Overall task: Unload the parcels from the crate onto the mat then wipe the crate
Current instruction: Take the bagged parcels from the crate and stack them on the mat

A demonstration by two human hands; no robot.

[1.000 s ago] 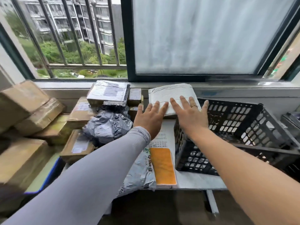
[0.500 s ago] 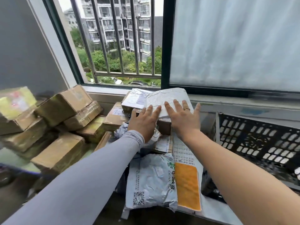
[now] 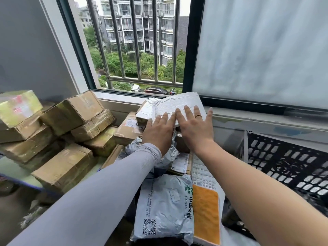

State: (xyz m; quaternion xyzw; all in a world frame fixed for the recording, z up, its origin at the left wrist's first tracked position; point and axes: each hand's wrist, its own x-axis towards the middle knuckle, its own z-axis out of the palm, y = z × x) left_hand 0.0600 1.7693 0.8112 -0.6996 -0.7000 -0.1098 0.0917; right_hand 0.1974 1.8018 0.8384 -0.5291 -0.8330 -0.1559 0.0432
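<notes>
1. The left hand (image 3: 160, 133), in a pale grey arm sleeve (image 3: 99, 189) with a small line of print at the cuff too small to read, lies flat with straight fingers on the near left edge of a white padded mailer (image 3: 179, 107).
2. The right hand (image 3: 194, 127), bare-armed and wearing a ring, is spread wide, fingers straight, pressing on the same mailer from the 3 o'clock side of the left hand; the two hands touch or nearly touch.
3. The white padded mailer sits tilted on top of the parcel pile, at 12 o'clock from the hands, just below the window sill. Its surface is blurred and no label can be read.
4. Under the hands lies a crumpled grey plastic bag (image 3: 168, 153), and beside it a brown box (image 3: 128, 129) with a white shipping label whose print is illegible.
5. At 6 o'clock from the hands a grey poly mailer (image 3: 163, 206) reads "CHINA" with green Chinese characters and a green logo, several lines of small print, and a QR code near its lower edge.
6. Just right of it lies a white bubble mailer with an orange panel (image 3: 205, 213).
7. The black perforated crate (image 3: 287, 162) stands at 3 o'clock, well apart from the hands.
8. At 9 o'clock, taped brown cardboard boxes (image 3: 71, 110) are stacked; one yellowish box (image 3: 17, 105) carries blurred red markings.
</notes>
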